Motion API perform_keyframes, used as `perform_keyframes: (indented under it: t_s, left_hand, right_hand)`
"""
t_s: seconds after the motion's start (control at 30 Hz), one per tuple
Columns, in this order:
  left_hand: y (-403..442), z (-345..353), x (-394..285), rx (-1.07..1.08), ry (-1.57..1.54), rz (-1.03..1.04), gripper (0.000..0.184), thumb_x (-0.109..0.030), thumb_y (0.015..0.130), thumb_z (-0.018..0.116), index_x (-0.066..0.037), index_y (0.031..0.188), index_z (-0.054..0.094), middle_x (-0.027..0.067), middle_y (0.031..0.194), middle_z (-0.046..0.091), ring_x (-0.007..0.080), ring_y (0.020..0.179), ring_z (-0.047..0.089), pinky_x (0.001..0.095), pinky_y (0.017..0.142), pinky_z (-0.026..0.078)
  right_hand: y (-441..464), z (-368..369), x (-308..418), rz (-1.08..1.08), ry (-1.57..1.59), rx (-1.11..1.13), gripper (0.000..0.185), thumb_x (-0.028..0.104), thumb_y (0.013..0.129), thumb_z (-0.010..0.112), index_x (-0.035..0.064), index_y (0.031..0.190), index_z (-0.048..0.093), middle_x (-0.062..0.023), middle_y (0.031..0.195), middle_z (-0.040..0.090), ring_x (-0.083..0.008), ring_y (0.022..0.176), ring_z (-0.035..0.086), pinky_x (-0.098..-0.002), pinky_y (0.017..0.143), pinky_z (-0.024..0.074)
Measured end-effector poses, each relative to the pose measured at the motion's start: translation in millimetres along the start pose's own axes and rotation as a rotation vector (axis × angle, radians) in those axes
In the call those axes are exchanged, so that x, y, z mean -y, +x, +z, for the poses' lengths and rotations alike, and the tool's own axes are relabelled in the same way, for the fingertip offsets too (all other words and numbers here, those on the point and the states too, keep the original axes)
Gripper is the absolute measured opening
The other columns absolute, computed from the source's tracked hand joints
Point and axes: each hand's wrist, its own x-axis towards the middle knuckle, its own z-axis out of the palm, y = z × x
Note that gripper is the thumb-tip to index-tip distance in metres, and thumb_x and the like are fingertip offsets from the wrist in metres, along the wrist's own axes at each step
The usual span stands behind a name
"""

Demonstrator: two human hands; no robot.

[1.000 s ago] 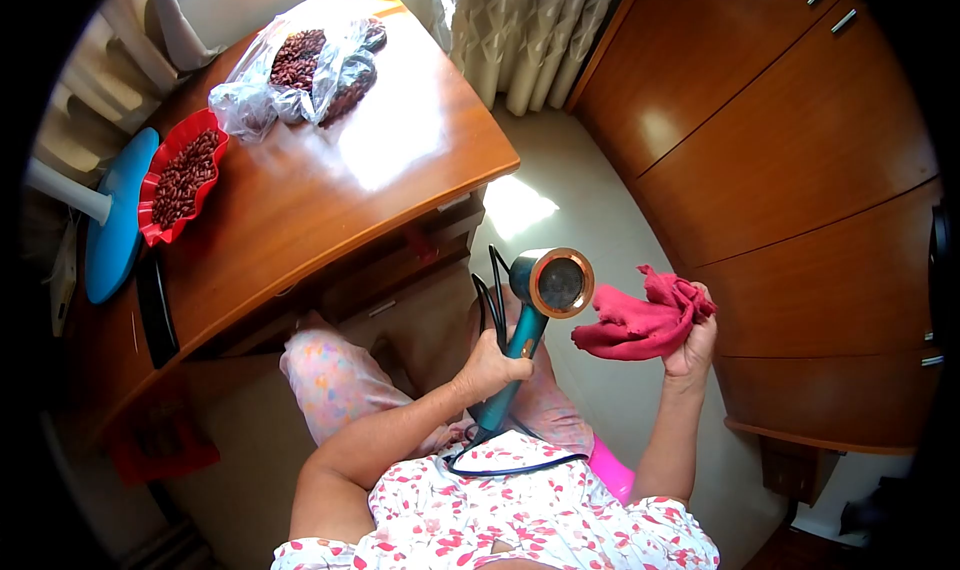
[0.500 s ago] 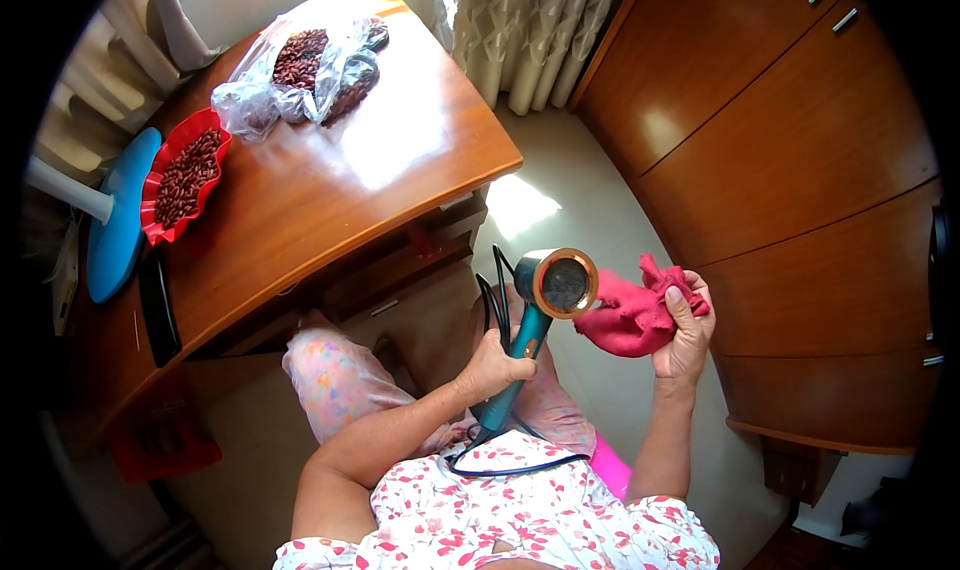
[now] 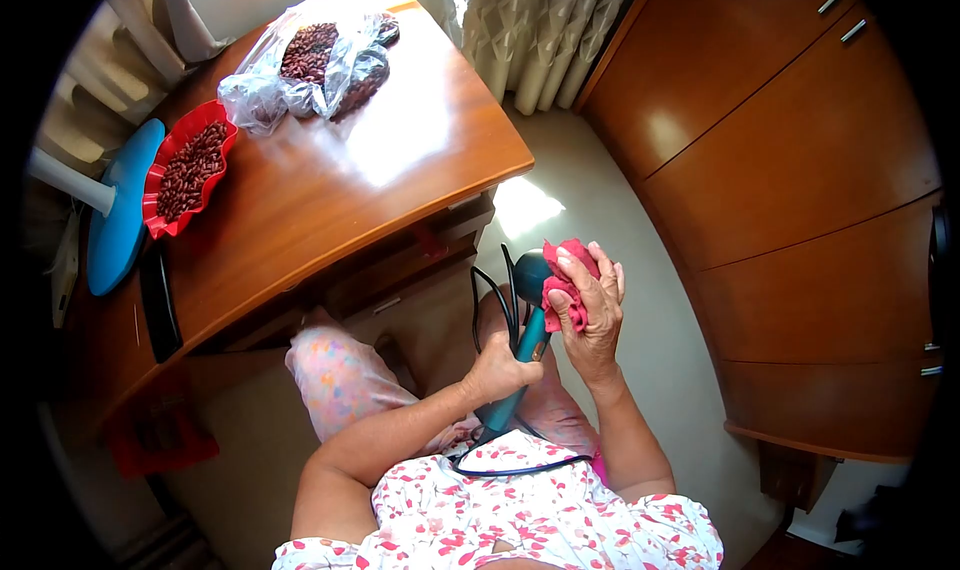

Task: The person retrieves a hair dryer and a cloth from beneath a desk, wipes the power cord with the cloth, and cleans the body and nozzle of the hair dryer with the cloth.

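My left hand (image 3: 502, 370) is wrapped round the handle of a teal hair dryer (image 3: 532, 280), held upright above my lap. A loop of its black cord (image 3: 480, 295) sticks up beside that hand. In my right hand (image 3: 592, 320) is a crumpled red cloth (image 3: 566, 282), pressed against the round end of the dryer's head. Cloth and fingers cover that end, so its copper-coloured rim is hidden.
To the left stands a wooden desk (image 3: 330, 210). On it are a red wavy-edged bowl (image 3: 158, 195) of dark red beans, a plastic bag (image 3: 255, 100) of beans and a blue round base (image 3: 115, 245). Wooden cabinets (image 3: 780, 170) line the right side.
My right hand has moved left with the red cloth, from beside the hair dryer onto the end of its head. The left hand keeps its grip on the handle.
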Motion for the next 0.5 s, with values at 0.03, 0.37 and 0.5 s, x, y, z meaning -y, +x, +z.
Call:
perform_keyframes:
  t_s: [0.03,0.37,0.5]
  left_hand:
    - [1,1,3,-0.017,0.009,0.029,0.015,-0.009,0.06,0.061,-0.002,0.066,0.049,0.0023,0.055,0.05,0.0106,0.05,0.049,0.0274,0.047,0.043]
    - [1,3,8,-0.026,0.052,0.057,0.015,-0.008,0.06,0.062,-0.001,0.066,0.049,0.0022,0.055,0.049,0.0093,0.049,0.048,0.0276,0.046,0.042]
    - [1,3,4,-0.041,0.038,0.077,0.016,-0.009,0.06,0.062,-0.002,0.065,0.049,0.0014,0.055,0.048,0.0089,0.049,0.046,0.0274,0.046,0.042]
  right_hand:
    - [2,1,0,-0.001,-0.001,0.0,0.03,0.022,0.081,0.063,0.0098,0.109,0.06,-0.0097,0.119,0.056,-0.0345,0.112,0.047,-0.0416,0.095,0.0354]
    - [5,16,-16,0.446,0.291,-0.106,0.028,0.027,0.092,0.048,0.0014,0.101,0.056,-0.017,0.094,0.062,-0.0323,0.084,0.06,-0.0371,0.074,0.0475]
    - [9,9,-15,0.6,0.399,-0.175,0.033,0.03,0.094,0.045,0.0004,0.091,0.059,-0.0096,0.08,0.062,-0.0155,0.07,0.056,-0.0301,0.064,0.0467]
